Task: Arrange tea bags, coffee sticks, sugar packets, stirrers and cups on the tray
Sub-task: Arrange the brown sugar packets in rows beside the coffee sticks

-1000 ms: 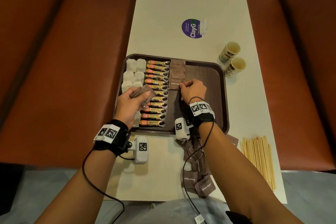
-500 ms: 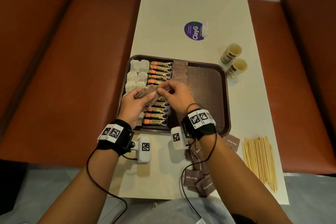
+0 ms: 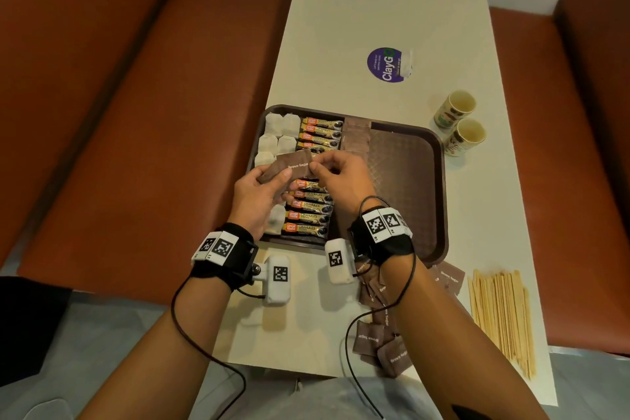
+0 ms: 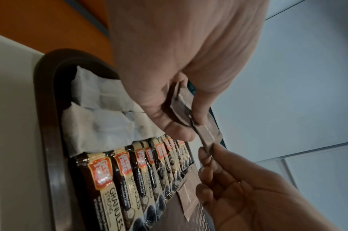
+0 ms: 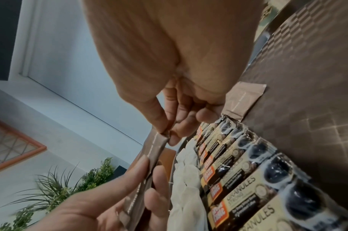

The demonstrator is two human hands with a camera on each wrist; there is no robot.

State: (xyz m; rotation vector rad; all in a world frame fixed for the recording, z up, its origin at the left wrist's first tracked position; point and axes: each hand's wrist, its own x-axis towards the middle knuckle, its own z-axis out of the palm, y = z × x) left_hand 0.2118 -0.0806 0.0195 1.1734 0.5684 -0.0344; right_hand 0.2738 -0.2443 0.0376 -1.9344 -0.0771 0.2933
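Head view: left hand (image 3: 259, 194) curled round a stack of sugar packets (image 3: 289, 165) above the tray (image 3: 409, 181), right hand (image 3: 341, 174) pinching the top one, likely to peel off 1 for the sugar column (image 3: 356, 136). 2 cups (image 3: 460, 123) and stirrers (image 3: 501, 314) waiting on the desk (image 3: 375, 10).

Left wrist: packet (image 4: 206, 134) nipped by fingertips (image 4: 208, 154); stack count hidden by palm.

Right wrist: same pinch (image 5: 165, 132); tea bags (image 5: 187, 171) partly cut off.

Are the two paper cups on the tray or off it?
Off. Both cups stand upright on the table, just past the tray's far right corner.
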